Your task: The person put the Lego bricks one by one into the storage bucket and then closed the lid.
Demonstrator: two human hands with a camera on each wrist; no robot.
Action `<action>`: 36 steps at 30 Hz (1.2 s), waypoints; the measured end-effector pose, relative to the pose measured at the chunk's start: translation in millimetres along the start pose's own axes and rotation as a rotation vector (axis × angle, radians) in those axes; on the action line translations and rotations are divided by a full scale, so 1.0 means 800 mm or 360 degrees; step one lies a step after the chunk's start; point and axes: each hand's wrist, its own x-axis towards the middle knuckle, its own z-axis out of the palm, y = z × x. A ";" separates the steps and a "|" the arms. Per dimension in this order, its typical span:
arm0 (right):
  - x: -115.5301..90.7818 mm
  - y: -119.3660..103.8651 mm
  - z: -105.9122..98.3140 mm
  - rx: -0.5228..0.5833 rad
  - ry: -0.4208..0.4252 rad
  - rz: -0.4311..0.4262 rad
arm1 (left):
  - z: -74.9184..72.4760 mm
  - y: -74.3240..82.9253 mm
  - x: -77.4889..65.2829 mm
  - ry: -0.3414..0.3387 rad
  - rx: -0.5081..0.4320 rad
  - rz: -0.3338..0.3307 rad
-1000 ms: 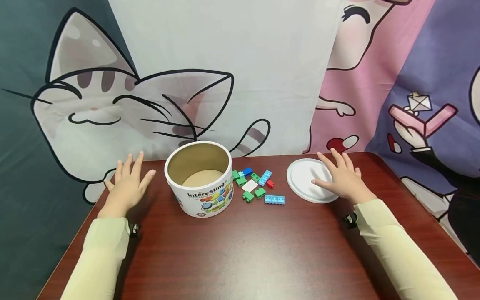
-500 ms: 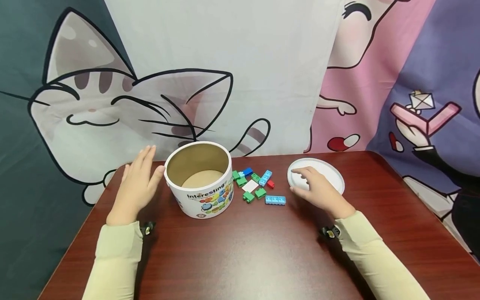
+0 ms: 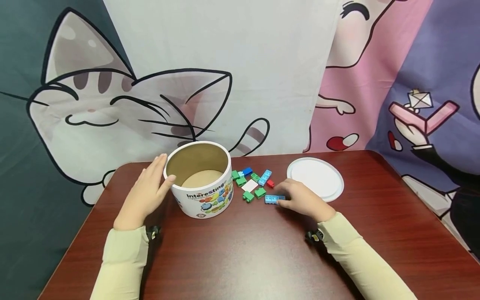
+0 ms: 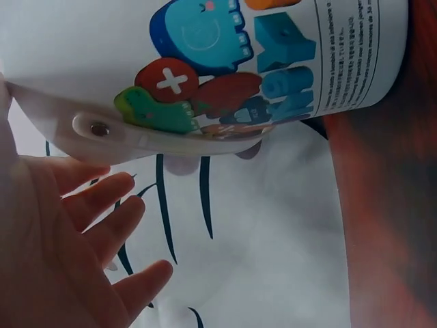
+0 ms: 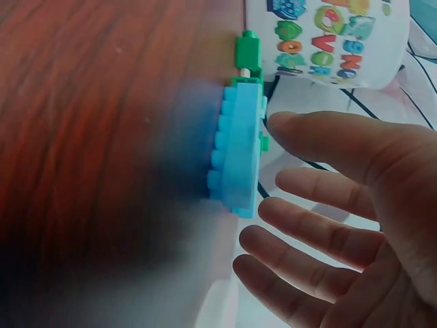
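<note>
Bucket (image 4: 225,68) cropped in left-wrist view.

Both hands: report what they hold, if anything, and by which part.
Nothing is held. The left hand is beside the white bucket, not gripping it; the right hand is at the long blue brick, not pinching it.

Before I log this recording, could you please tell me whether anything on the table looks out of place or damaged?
Nothing clearly stands out: the bucket stands upright, the white lid lies flat, and the loose bricks lie between them, with no visible damage.
</note>
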 end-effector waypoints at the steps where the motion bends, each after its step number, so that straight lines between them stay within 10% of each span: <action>1: 0.002 0.000 0.002 -0.0006 -0.0018 -0.0002 | 0.000 0.000 0.000 -0.0014 -0.0008 0.0004; 27: 0.015 -0.016 0.006 0.0021 -0.0080 0.0017 | 0.008 -0.001 -0.001 -0.0014 -0.0132 0.0040; 36: 0.021 -0.021 0.002 0.0191 0.0215 0.0011 | 0.007 -0.002 -0.002 0.0003 -0.0091 0.0059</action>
